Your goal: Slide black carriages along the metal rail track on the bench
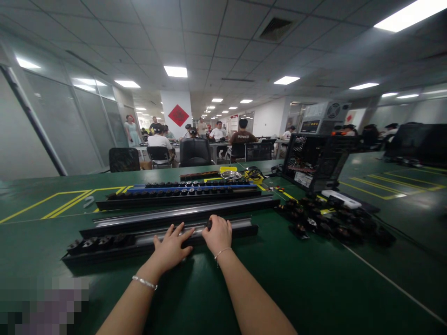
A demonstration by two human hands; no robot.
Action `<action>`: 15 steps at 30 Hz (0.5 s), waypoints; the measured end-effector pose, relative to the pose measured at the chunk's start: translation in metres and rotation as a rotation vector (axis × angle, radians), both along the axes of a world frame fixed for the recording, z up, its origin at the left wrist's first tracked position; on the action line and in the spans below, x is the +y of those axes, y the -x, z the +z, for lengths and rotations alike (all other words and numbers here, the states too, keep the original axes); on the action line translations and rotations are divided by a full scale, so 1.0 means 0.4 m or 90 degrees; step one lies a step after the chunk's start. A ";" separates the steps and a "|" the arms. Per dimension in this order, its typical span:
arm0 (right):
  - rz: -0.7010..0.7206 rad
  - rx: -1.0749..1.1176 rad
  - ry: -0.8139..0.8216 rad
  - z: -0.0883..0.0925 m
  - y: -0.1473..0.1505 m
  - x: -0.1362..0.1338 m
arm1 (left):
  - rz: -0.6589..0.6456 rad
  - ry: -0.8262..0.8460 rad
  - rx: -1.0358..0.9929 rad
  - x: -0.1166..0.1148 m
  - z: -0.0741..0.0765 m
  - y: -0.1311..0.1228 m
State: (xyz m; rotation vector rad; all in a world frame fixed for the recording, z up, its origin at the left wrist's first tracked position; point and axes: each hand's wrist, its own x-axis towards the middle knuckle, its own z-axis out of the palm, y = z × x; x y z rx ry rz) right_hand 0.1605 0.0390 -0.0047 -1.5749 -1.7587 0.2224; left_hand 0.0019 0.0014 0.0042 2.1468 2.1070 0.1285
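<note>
Closest to me on the green table lies a long black channel with a silvery inner strip. Several small black parts sit in a row at its left end. My left hand rests on the channel with its fingers spread, holding nothing. Beside it, my right hand is closed at the channel, its fingers around a small black part that is mostly hidden. A second, bare silvery channel lies just behind. Farther back, a blue strip carries more rows of black parts.
A loose heap of black parts lies to the right, with a white device behind it. An opened computer case stands at the back right. A shiny dish and cables are at the back. People sit at farther tables.
</note>
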 end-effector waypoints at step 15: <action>0.005 -0.031 0.015 0.015 -0.026 0.002 | 0.000 -0.003 0.004 0.002 -0.004 0.005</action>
